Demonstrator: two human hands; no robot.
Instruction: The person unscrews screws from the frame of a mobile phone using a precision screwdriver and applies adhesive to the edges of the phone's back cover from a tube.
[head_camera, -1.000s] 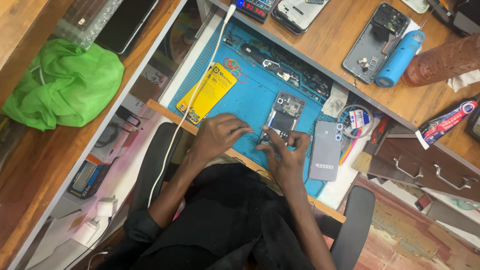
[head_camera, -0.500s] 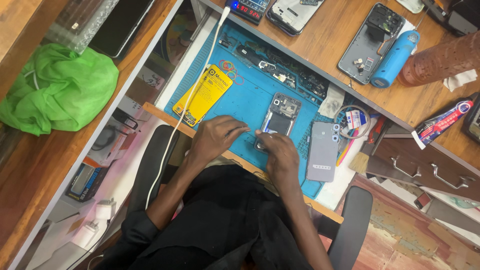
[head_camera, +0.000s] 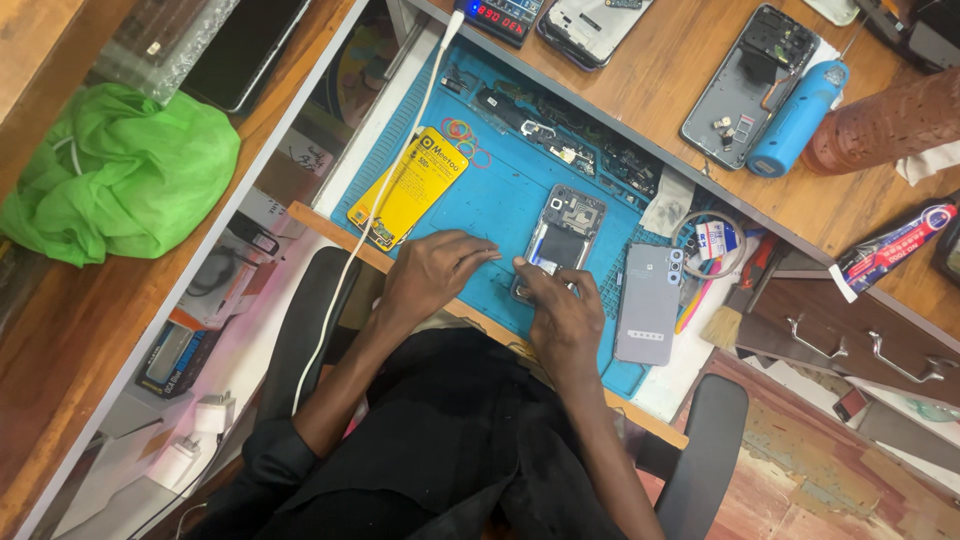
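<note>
A: hands?

B: left hand (head_camera: 432, 272) lies flat on the blue mat (head_camera: 500, 190), palm down, fingers loosely spread and a bit curled, holding nothing. Fingertips point at the opened phone (head_camera: 560, 238) and stop just short of it.

A: right?

B: right hand (head_camera: 562, 312) is over the phone's near end, fingers bunched, tips pressed onto the lower part of the open chassis. Looks like a pinch; can't tell if there's a tool or a part in it, too small.

A: phone position?

B: middle of the mat, near its front edge, long axis running away from the person, back off, innards up.

A: room around it?

B: right side is tight: grey phone (head_camera: 650, 302) lies just beside the right hand, on the mat's right edge. Left is looser: bare mat, then a yellow package (head_camera: 410, 186) with a white cable (head_camera: 385, 170) running across it, well apart from the left hand. Farther up, small parts sit in the mat's tray rows, then the wooden desk (head_camera: 670, 60) edge. Beyond it, another opened phone (head_camera: 750, 75) and a blue cylinder (head_camera: 797, 118).
</note>
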